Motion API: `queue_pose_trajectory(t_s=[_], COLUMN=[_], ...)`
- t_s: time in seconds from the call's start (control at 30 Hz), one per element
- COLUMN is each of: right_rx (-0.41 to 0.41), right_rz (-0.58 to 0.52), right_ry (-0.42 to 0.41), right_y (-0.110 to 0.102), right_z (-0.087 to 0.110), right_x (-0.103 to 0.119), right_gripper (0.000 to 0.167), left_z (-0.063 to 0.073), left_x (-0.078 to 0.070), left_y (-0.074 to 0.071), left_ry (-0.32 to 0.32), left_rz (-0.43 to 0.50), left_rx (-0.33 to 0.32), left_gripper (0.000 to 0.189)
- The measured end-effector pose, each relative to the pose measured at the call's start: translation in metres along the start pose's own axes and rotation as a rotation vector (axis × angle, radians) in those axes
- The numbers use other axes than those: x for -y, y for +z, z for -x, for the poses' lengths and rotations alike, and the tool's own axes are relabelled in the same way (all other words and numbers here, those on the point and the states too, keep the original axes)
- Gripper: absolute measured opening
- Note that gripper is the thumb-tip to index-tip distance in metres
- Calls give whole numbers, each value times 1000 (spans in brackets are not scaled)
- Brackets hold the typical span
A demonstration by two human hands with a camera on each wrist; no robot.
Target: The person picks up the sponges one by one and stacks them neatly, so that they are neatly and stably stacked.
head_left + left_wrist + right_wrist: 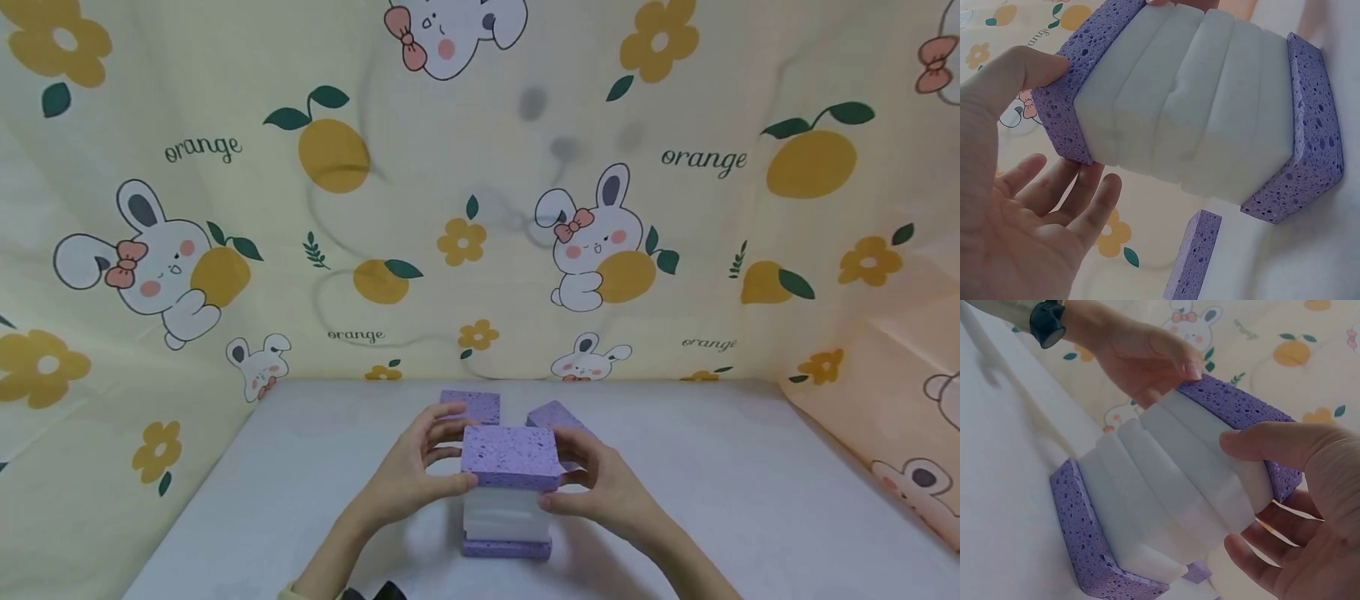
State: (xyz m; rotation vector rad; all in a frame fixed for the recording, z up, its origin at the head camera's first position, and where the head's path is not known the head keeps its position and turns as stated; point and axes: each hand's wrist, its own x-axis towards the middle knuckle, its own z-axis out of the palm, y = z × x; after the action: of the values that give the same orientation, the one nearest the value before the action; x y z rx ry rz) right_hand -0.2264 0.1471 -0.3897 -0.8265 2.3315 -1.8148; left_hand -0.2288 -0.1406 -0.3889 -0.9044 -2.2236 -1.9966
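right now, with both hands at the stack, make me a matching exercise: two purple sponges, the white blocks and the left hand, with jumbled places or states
Things
1. upper sponge
2. white blocks
3. lower sponge
4. left hand

Places or states
A. sandwiched between two purple pieces
B. at the very bottom of the stack
C. thumb against purple
D. topping the stack

Pairs: 1-D, 2-A, 3-B, 4-C

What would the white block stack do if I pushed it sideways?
The white block stack would probably slide apart or topple, because its layers don't line up neatly. It might squish a little, since one block has a small dented edge. The top purple sponge probably wouldn't steady it much, looking light with all those holes.
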Motion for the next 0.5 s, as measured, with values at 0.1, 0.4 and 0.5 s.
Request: queue_pose_trajectory(t_s=[0.1, 0.4, 0.5], right_rx=[0, 0, 1], right_rz=[-1, 9, 21], right_ry=[-1, 41, 47], right_y=[0, -1, -1], right_z=[0, 0, 0], right_x=[-1, -1, -1], right_gripper=[76, 78, 78], left_z=[0, 1, 1], left_x=[1, -1, -1], left_y=[0, 0, 1], left_ry=[-11, -24, -12], left_rz=[-3, -8, -9], left_rx=[3, 8, 16], left_gripper=[78, 80, 79])
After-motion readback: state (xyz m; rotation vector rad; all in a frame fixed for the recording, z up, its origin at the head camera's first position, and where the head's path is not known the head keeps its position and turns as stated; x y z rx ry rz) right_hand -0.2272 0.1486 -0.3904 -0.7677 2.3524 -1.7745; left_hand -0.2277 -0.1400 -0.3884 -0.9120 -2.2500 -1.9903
